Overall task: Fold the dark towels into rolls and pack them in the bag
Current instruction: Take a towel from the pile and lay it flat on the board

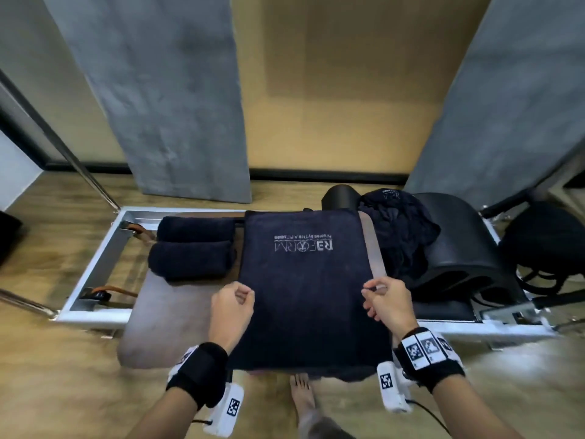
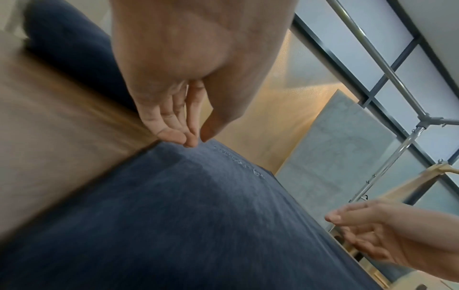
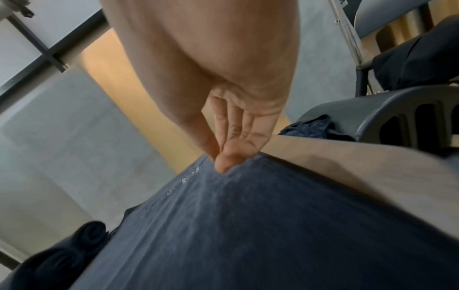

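Note:
A dark navy towel (image 1: 304, 289) with a pale logo lies flat along the padded bench (image 1: 164, 318), its near end hanging over the front edge. My left hand (image 1: 248, 296) pinches its left edge between thumb and fingertips (image 2: 191, 141). At the opposite edge my right hand (image 1: 367, 289) pinches the cloth the same way, and the towel (image 3: 248, 225) puckers under my fingertips (image 3: 223, 164). Two rolled dark towels (image 1: 193, 245) lie side by side on the bench's far left. A heap of unfolded dark towels (image 1: 399, 236) sits to the right. A black bag (image 1: 544, 245) rests on the floor at far right.
The bench sits in a metal frame (image 1: 95, 258) with straps at its left end. A black arched barrel (image 1: 459, 251) stands right of the towel heap. Metal poles (image 1: 79, 166) slant up at the left. My bare foot (image 1: 302, 397) is on the wooden floor under the bench's front edge.

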Tool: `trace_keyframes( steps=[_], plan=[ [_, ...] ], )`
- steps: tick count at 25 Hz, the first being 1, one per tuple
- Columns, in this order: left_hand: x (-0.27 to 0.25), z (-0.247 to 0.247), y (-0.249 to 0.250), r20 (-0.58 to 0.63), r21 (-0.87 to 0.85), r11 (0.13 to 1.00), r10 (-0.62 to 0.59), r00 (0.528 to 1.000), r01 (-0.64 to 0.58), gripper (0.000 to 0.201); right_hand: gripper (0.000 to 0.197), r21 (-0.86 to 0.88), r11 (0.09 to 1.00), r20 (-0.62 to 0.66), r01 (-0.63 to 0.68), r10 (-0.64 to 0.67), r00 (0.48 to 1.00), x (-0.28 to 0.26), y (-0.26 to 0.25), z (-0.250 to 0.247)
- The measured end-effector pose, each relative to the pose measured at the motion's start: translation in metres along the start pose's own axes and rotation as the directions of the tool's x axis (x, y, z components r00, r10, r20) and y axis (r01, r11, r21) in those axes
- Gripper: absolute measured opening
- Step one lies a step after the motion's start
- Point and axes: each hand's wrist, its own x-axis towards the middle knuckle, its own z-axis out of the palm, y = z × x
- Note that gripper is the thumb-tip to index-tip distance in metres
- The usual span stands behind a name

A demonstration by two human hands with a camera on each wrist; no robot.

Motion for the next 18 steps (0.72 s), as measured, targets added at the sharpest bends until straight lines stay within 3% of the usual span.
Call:
trace_keyframes(
  steps=[3,7,9,11,15,18],
  plan=[
    [-0.045,-0.019,-0.031,-0.011,0.041,0.999,-0.022,1.000,0.023,0.007,0.018,-0.196,0.980,-0.080,-0.029,0.013,0.997,-0.044,0.038,-0.011],
    [-0.096,-0.028,-0.050,0.071,0.211,0.977,0.023,0.997,-0.038,0.022,0.026,-0.264,0.964,-0.069,-0.026,0.008,0.998,-0.085,0.065,-0.011],
    [-0.107,-0.031,-0.051,0.079,0.298,0.950,0.077,0.994,-0.097,0.017,0.022,-0.278,0.960,-0.092,-0.019,-0.007,0.996,-0.092,0.068,-0.009],
    [-0.111,-0.034,-0.047,0.068,0.335,0.929,0.141,0.988,-0.156,0.005,0.018,-0.262,0.965,-0.100,-0.016,-0.011,0.995,-0.096,0.066,-0.009],
    [-0.106,-0.037,-0.028,0.028,0.311,0.933,0.183,0.983,-0.182,0.010,0.020,-0.230,0.973,-0.101,0.028,-0.052,0.993,-0.099,0.044,-0.017],
    [-0.082,-0.036,0.001,-0.033,0.232,0.941,0.262,0.965,-0.247,0.009,0.018,-0.116,0.983,-0.103,0.143,-0.156,0.982,-0.084,0.001,-0.021]
  ],
)
